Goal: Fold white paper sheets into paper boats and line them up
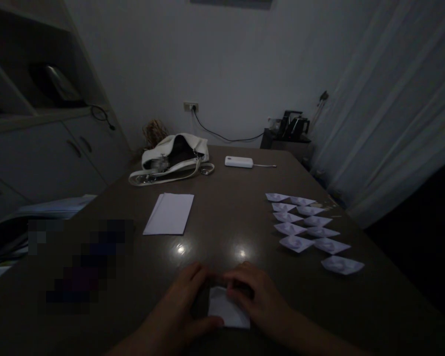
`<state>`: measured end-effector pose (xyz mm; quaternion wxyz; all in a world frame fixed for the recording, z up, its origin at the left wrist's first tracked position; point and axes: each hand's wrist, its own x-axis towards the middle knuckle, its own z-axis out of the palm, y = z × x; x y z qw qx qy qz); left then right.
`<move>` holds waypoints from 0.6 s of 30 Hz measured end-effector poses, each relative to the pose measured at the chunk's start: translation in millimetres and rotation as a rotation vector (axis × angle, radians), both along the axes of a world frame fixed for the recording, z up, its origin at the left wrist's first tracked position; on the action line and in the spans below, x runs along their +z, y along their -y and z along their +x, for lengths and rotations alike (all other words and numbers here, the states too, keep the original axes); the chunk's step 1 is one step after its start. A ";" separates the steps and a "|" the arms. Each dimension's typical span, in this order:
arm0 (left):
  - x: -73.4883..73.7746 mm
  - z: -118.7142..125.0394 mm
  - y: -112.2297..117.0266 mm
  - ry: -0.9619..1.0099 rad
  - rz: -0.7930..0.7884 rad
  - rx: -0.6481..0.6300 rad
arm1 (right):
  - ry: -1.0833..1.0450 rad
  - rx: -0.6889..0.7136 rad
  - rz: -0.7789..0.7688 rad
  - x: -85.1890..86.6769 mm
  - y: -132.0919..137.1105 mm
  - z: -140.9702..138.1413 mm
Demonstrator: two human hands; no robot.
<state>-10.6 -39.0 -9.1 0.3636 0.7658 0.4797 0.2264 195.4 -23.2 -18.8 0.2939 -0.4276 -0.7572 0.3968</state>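
Pinching folded white paper near its top with right hand, resting left hand, spread loosely, at its left edge, working on counter left of paper boats.

the scene is dim, leaving the folded paper greyish at six o'clock, with small glare spots on the tabletop at seven and five. near-blackness fills half past three; pixel blocks blot eight; wide-angle distortion stretches the edges.
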 end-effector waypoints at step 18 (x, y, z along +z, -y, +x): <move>23.4 10.5 -13.7 0.356 -0.224 0.030 | -0.053 -0.282 0.398 21.3 -7.6 14.2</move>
